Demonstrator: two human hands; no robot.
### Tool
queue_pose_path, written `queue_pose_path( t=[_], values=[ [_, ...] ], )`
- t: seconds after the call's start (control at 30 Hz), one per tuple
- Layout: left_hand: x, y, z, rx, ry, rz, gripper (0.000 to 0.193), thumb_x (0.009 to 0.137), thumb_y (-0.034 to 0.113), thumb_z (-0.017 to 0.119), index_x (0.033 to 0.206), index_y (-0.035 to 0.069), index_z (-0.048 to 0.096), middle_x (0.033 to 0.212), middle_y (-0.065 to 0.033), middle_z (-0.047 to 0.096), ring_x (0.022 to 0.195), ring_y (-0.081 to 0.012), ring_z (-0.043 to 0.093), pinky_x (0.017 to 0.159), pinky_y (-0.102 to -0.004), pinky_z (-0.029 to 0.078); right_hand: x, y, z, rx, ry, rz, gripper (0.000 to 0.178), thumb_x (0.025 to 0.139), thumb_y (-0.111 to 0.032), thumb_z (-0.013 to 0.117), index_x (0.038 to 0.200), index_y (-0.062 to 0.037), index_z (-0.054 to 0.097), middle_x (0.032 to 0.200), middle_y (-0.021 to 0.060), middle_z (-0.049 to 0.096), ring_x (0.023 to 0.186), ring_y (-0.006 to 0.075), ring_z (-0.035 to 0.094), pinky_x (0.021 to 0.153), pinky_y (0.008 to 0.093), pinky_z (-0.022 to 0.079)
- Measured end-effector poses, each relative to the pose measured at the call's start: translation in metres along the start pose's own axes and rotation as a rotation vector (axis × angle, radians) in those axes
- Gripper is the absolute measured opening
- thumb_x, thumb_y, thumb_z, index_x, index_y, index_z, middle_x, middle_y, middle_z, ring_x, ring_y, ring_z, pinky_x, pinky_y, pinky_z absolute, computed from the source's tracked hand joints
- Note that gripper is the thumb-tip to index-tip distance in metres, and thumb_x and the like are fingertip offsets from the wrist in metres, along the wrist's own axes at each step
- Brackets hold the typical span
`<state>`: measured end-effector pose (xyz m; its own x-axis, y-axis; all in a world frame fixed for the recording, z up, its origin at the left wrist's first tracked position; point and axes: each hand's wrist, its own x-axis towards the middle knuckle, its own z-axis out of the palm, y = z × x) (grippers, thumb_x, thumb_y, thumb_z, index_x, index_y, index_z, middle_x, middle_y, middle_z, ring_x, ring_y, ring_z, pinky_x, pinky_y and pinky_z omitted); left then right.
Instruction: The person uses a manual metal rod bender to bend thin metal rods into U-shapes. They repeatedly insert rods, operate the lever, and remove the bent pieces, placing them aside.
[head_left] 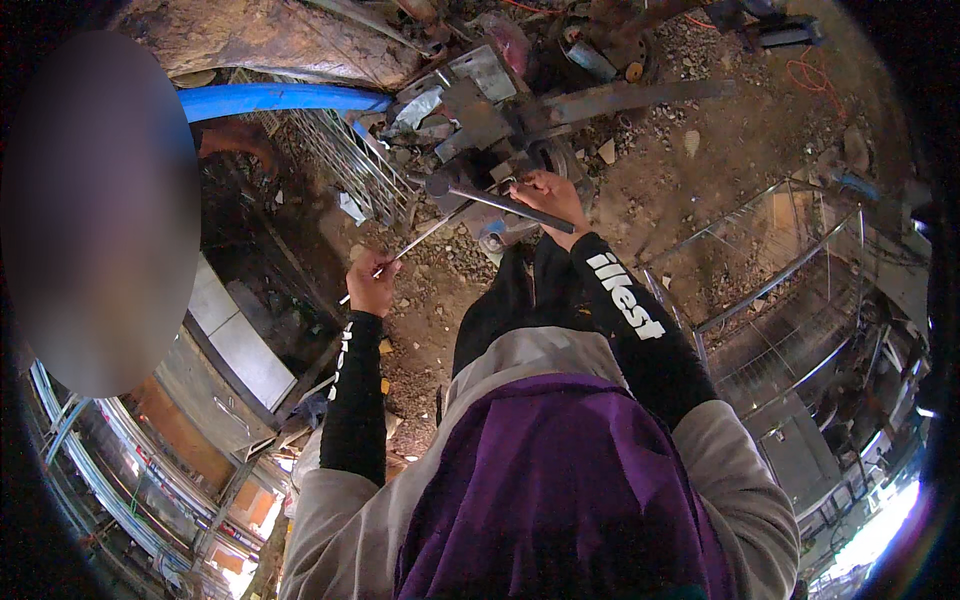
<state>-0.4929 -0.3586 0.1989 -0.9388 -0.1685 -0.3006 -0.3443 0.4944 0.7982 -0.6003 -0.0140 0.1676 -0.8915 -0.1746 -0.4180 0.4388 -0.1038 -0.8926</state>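
Observation:
My left hand (372, 283) is closed around the near end of a thin metal rod (425, 235), which slants up to the right. At its far end my right hand (552, 205) has its fingers curled, seemingly pinching the rod; the exact grip is partly hidden. A dark straight bar (510, 207) with a round, thick head (438, 185) crosses over the rod and ends above my right wrist. Under my right fingers stands a metal block-like fixture (490, 120), dark and cluttered with pieces.
A wire rack (350, 165) leans to the left of the fixture, below a blue curved strip (285, 99). A metal frame (775, 265) stands at right. Dirt floor (650, 190) carries stones and scraps. A white-topped panel (240, 345) lies at left. A blurred oval hides the far left.

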Motion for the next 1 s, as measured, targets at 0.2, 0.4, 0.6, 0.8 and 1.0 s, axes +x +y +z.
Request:
queue_pose_path(
  t=[0.2, 0.4, 0.6, 0.8, 1.0],
  values=[
    [0.002, 0.010, -0.009, 0.089, -0.070, -0.024, 0.012, 0.088, 0.006, 0.075, 0.099, 0.003, 0.069, 0.089, -0.0056, 0.068, 0.081, -0.0126, 0.064, 0.072, -0.0280, 0.052, 0.003, 0.008, -0.006, 0.159, -0.037, 0.069, 0.018, 0.096, -0.014, 0.069, 0.099, 0.0031, 0.067, 0.088, 0.0088, 0.072, 0.080, 0.0131, 0.068, 0.072, 0.0289, 0.055],
    [0.004, 0.021, -0.007, 0.182, -0.046, 0.088, 0.015, 0.088, 0.009, 0.074, 0.102, 0.003, 0.072, 0.091, -0.0081, 0.070, 0.077, -0.0164, 0.066, 0.070, -0.0290, 0.053, 0.006, -0.006, -0.002, 0.082, -0.023, 0.107, 0.021, 0.094, -0.016, 0.071, 0.096, 0.0043, 0.066, 0.086, 0.0080, 0.070, 0.075, 0.0119, 0.066, 0.066, 0.0266, 0.053],
    [0.004, 0.031, -0.008, 0.214, -0.066, 0.057, 0.015, 0.088, 0.009, 0.074, 0.102, 0.004, 0.072, 0.088, -0.0082, 0.070, 0.076, -0.0177, 0.066, 0.070, -0.0311, 0.053, 0.011, -0.004, -0.010, 0.037, -0.086, 0.135, 0.021, 0.093, -0.014, 0.072, 0.097, 0.0053, 0.066, 0.086, 0.0077, 0.069, 0.076, 0.0118, 0.065, 0.067, 0.0246, 0.052],
    [0.005, 0.019, -0.008, 0.227, -0.089, 0.015, 0.017, 0.090, 0.013, 0.074, 0.103, 0.003, 0.069, 0.092, -0.0081, 0.070, 0.079, -0.0147, 0.064, 0.069, -0.0308, 0.050, 0.012, -0.003, -0.012, 0.039, -0.106, 0.143, 0.018, 0.093, -0.013, 0.071, 0.096, 0.0047, 0.067, 0.087, 0.0075, 0.069, 0.076, 0.0111, 0.064, 0.067, 0.0248, 0.051],
    [0.010, 0.024, -0.012, 0.348, -0.253, 0.004, 0.018, 0.091, 0.020, 0.070, 0.093, 0.003, 0.065, 0.083, -0.0135, 0.066, 0.074, -0.0238, 0.067, 0.066, -0.0359, 0.051, 0.012, -0.001, -0.013, -0.043, -0.153, 0.134, 0.026, 0.091, -0.022, 0.072, 0.098, 0.0027, 0.071, 0.081, 0.0049, 0.071, 0.072, 0.0096, 0.065, 0.065, 0.0252, 0.052]
  ],
)
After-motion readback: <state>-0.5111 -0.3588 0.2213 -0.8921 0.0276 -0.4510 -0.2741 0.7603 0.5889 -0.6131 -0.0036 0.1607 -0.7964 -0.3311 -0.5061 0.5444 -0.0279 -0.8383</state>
